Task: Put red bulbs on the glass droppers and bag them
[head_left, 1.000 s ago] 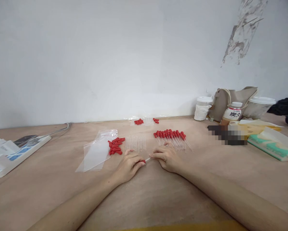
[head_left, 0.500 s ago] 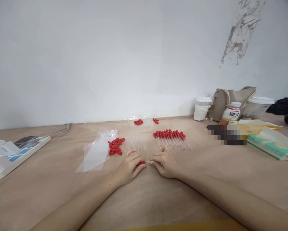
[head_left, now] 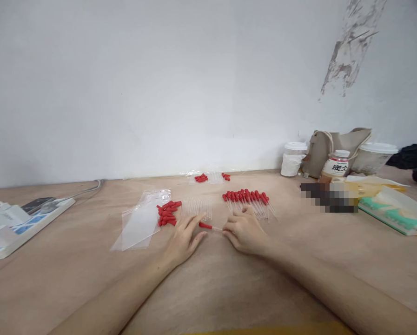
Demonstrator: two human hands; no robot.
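My right hand [head_left: 246, 232] pinches the clear tube of a dropper [head_left: 205, 226], whose red rubber bulb points left. Beside that bulb my left hand [head_left: 185, 239] is open, thumb and fingers apart, with nothing between them. Beyond my left hand lie a pile of loose red rubber bulbs [head_left: 167, 214] and a row of clear thin tubes [head_left: 197, 208]. Past my right hand, several droppers with red bulbs [head_left: 246, 195] lie side by side, their tubes toward me; my right hand hides some of the tube ends.
Clear plastic bags [head_left: 138, 225] lie at the left, near a white power strip [head_left: 51, 216]. More bulbs and tubes in plastic [head_left: 213, 177] lie by the wall. At the right stand a lidded cup [head_left: 293, 160], a bottle [head_left: 336, 166], a bag [head_left: 314, 156] and a green tissue pack [head_left: 389, 211].
My left hand has let go of the red bulb and opened, moving slightly left. My right hand, still on the tube, has shifted a little right and away from me with the dropper.
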